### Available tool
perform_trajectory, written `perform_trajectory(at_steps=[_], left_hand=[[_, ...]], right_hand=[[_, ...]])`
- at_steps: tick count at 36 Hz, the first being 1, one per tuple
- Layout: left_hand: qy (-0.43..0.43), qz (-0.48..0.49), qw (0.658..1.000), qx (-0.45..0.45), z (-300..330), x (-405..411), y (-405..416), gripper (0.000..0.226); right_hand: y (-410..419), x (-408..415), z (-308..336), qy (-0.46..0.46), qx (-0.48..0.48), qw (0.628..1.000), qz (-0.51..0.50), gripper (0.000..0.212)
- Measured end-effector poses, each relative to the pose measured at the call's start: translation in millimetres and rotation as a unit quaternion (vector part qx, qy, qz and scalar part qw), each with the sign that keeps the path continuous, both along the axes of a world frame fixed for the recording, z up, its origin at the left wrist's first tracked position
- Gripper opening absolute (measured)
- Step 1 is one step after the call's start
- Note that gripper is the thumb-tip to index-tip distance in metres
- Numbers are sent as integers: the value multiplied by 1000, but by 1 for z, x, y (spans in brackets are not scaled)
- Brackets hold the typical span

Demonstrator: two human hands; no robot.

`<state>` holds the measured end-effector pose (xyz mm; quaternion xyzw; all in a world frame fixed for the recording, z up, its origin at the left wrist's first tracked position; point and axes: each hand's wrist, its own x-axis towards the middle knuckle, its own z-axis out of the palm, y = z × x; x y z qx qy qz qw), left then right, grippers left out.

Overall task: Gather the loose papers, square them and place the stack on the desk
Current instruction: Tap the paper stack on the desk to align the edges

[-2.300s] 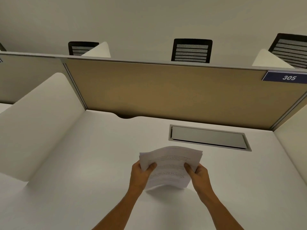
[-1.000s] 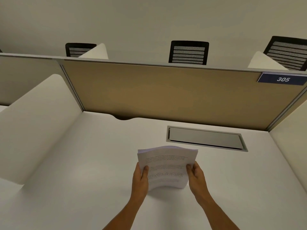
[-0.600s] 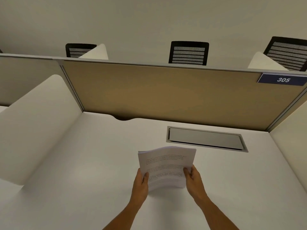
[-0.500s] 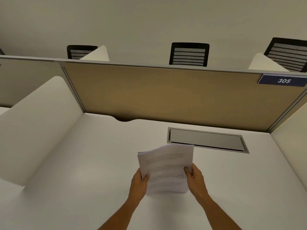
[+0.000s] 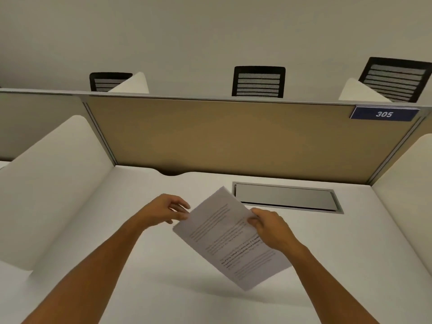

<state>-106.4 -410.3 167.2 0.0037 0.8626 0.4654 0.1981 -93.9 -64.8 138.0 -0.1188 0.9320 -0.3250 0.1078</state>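
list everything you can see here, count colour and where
papers: one stack, white with black print, held tilted above the desk
desk: one, white, foreground
cable hatch: one, grey, set in desk at back right
back panel: one, tan, behind desk
side dividers: two, white, left and right
number plate: one, blue, reads 305
chairs: three, black, beyond panel
left hand: fingertips at stack's left edge
right hand: gripping stack's right edge
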Motion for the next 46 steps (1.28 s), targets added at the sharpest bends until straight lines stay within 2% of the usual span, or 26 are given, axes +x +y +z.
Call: perform_trajectory(at_steps=[2,6,9,12,17,20,22,25,28,31,33,36,40,44,46], left_hand=[[2,-34,999,-19,1,3,12,27],[11,-63,998,25,-12,22,47,28],[10,19,996,91,-30,39,66,22],[4,95,984,152,-48,56,74,20],[-15,155,972,178,-68,73,76,18],[-19,173,969,173,-75,77,69,16],[-18,186,967,174,-80,80,65,17],[-21,200,962,183,-86,85,61,12],[-30,208,958,196,-93,88,60,14],[-40,219,953,204,-100,91,61,27],[-42,221,953,205,-106,94,61,25],[-44,227,951,206,-110,100,61,17],[-34,241,950,197,-112,104,59,27],[-38,252,949,188,-124,111,58,10],[-47,254,949,181,-132,116,58,11]], right_hand=[[-5,2,9,16,49,998,37,19],[-16,7,20,33,100,991,84,22],[-17,9,25,21,112,987,117,21],[-6,10,24,-32,76,989,125,18],[35,8,8,-50,68,994,73,12],[61,15,-9,-86,6,996,19,7],[74,24,-21,-125,-103,987,-2,5],[80,44,-37,-169,-253,952,-43,19],[75,61,-57,-196,-318,924,-82,34],[66,72,-74,-211,-353,906,-104,33],[60,77,-83,-212,-364,898,-126,26],[53,80,-89,-195,-352,904,-143,21],[51,77,-86,-165,-334,916,-147,22],[50,80,-87,-159,-335,917,-149,20],[49,84,-94,-175,-335,913,-154,19]])
